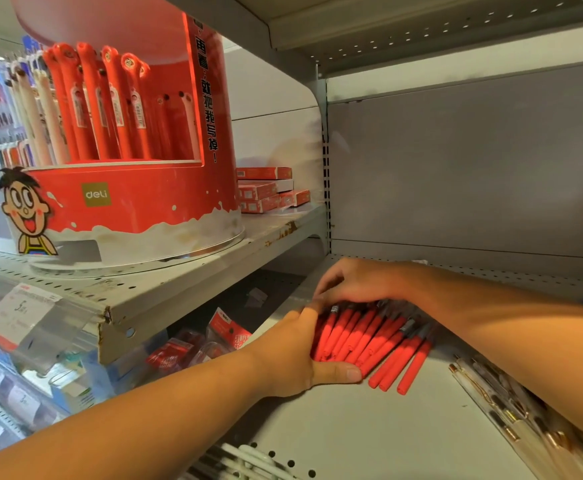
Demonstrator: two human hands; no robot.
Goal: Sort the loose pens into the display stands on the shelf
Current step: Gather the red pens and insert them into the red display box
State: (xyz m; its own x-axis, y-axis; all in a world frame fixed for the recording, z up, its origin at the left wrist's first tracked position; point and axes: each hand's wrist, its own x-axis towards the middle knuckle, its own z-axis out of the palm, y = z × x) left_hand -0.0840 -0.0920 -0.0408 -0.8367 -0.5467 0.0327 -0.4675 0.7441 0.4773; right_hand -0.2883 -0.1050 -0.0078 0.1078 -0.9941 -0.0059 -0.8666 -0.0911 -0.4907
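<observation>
Perforated grey metal shelves (352, 427) meet a plain grey back panel (456, 168).

I am seeing the red pens (369, 337) only in part. The right hand (355, 282) is covering their far ends and the left hand (293, 355) is hiding the pile's left side, so I am not managing to count them. The right hand's fingertips are lying out of my sight, and I am unable to tell whether they are gripping anything. The top edge is cutting off the display stand (127, 202), which is hiding part of the small boxes (265, 192) behind it. The right forearm (508, 323) and the picture's edge are cutting off the pale pens (497, 407). The price label (13, 313) is reading as a blur to me.
</observation>
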